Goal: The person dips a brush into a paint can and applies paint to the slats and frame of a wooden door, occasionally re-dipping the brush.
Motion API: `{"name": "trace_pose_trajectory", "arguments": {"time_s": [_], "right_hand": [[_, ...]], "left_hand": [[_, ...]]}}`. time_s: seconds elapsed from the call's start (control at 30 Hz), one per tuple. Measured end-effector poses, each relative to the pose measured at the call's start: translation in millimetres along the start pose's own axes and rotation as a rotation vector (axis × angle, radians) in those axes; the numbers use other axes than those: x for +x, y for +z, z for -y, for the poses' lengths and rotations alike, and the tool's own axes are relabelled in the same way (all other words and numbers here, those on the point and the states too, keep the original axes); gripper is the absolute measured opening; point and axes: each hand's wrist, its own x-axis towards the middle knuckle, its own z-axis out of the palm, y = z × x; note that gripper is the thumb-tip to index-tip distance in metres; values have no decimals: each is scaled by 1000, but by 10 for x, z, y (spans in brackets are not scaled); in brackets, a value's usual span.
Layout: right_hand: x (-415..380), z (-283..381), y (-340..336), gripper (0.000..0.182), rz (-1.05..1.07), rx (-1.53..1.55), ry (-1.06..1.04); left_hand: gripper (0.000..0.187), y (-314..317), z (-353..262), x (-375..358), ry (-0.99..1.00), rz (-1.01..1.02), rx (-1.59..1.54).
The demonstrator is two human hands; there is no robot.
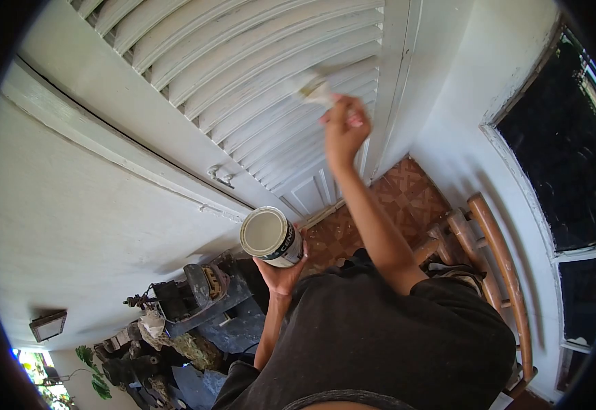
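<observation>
My left hand is wrapped round the lower part of an open paint can, which has a dark label band and pale paint on its inside. A paintbrush is gripped in my right hand, slightly blurred by motion. Its bristles are at the slats of a white louvered door; whether they touch cannot be made out. A metal handle sits on the door's frame, up and to the left of the can.
At right, a wooden chair stands by a white wall and a dark-paned window. Brown patterned tiles cover the floor. A cluttered table lies at lower left, below a framed item on the wall.
</observation>
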Motion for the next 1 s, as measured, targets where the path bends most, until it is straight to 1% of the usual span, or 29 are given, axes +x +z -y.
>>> {"name": "trace_pose_trajectory", "arguments": {"time_s": [0.07,0.13,0.17,0.27,0.37,0.43,0.57,0.63,0.7,0.73,0.8,0.87,0.93,1.0], "right_hand": [[-458,48,149,15,175,83,82],[-687,284,242,14,258,34,124],[-693,317,239,16,263,66,131],[-411,179,174,16,138,89,63],[188,58,-86,17,2,-28,-35],[573,-29,-262,17,-65,-112,-178],[1230,-50,-560,15,-255,-201,-283],[1310,-31,-580,15,-327,-220,-313],[1308,-25,-582,15,-382,-217,-317],[1232,-37,-561,16,-348,-183,-262],[929,-110,-444,17,-282,-117,-153],[426,-68,-184,18,-212,-3,-46],[-61,-9,-19,19,-58,-8,27],[-435,62,95,19,119,84,121]], "left_hand": [[87,-4,5,11,0,0,6],[87,-25,-8,48,4,-21,17],[87,-23,-2,56,-2,-17,14],[88,-36,7,63,-9,-12,11],[88,-36,-10,80,-24,-8,39],[89,-17,-4,70,-38,10,55],[89,8,4,34,-53,-5,15],[89,-19,-21,38,-56,-11,11],[81,6,-28,29,-42,-5,22],[77,22,-21,18,-37,-5,27],[79,47,-14,17,-31,-3,6],[81,42,-10,15,-32,2,-6],[84,35,-22,46,-36,17,-12],[86,40,-15,67,-24,17,9]]}}
